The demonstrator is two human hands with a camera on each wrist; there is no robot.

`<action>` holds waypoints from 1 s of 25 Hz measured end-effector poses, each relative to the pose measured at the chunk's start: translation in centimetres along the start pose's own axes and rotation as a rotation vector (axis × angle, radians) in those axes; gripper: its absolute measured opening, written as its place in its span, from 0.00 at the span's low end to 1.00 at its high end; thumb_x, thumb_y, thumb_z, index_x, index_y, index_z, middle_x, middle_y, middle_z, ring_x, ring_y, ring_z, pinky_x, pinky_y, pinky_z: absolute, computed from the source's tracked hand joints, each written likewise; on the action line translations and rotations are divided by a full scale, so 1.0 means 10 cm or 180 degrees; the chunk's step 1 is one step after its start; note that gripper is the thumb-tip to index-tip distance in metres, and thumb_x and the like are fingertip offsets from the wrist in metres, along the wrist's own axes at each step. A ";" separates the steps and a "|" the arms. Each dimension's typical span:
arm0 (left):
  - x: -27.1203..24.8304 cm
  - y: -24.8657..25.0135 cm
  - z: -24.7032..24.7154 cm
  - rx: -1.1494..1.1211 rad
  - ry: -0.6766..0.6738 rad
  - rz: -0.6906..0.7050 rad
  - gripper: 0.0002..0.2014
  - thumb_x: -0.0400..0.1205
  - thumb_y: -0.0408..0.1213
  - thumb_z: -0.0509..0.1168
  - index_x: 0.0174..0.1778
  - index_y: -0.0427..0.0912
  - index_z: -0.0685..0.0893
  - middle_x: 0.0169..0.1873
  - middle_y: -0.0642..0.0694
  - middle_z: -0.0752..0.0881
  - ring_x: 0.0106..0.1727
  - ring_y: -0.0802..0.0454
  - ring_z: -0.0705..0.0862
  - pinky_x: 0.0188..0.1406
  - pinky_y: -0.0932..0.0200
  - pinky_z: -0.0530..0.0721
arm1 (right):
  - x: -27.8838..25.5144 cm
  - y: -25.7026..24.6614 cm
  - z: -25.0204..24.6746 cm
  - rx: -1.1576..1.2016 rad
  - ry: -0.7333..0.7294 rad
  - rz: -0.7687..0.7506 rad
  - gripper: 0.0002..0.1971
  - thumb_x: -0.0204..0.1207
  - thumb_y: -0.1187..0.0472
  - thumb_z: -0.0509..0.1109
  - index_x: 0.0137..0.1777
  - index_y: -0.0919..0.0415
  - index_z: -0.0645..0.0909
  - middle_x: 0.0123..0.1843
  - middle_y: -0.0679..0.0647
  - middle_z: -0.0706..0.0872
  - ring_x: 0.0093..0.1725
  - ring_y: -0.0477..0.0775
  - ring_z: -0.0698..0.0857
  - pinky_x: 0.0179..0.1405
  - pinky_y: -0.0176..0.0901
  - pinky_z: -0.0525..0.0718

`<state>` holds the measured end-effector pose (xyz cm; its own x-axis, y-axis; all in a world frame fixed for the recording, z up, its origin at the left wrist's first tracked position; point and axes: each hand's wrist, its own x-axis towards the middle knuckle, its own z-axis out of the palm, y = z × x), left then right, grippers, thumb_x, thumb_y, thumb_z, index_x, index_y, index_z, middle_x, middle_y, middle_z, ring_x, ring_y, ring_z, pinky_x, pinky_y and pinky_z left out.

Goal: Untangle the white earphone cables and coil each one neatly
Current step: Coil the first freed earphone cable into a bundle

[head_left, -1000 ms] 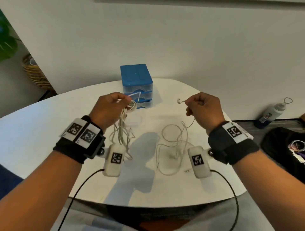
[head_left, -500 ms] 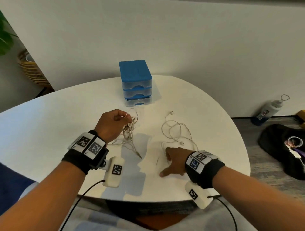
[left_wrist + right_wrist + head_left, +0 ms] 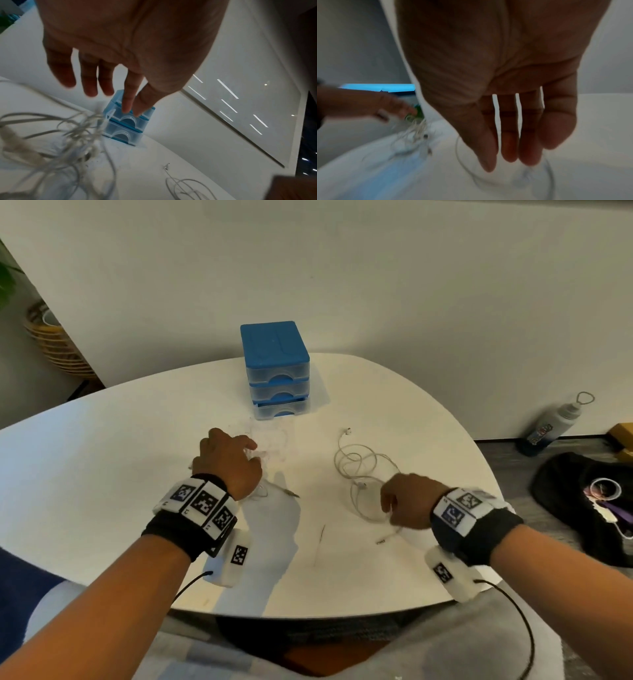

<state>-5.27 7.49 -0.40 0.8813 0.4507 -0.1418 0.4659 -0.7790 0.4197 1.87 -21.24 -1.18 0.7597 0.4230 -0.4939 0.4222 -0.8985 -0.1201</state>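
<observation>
At 12 o'clock the blue drawer unit (image 3: 275,369) sits shut, contents unseen, while your left hand (image 3: 228,463) and right hand (image 3: 409,501) hang relaxed, fingers loose, holding nothing, over the white earphone cables (image 3: 359,470).

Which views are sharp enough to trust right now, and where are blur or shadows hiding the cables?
Head view: sharp, but the left hand shadows the tangled cables. Left wrist view: those cables are smeared; the drawer box is clear. Right wrist view: heavily blurred and dim, the loose cable barely traceable under the right hand.
</observation>
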 end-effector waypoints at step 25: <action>-0.53 0.67 -0.26 -0.3303 -0.1548 0.0270 0.14 0.83 0.46 0.64 0.39 0.41 0.86 0.30 0.48 0.85 0.31 0.53 0.82 0.30 0.61 0.76 | -0.10 -0.58 -0.16 0.3721 0.1453 -0.1082 0.04 0.77 0.62 0.74 0.44 0.61 0.90 0.32 0.57 0.87 0.29 0.50 0.83 0.34 0.42 0.85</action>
<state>-6.99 1.02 5.49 0.9491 0.0222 -0.3143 0.3134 0.0372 0.9489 -0.58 -16.26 1.38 0.8968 0.4420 0.0177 0.1230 -0.2108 -0.9698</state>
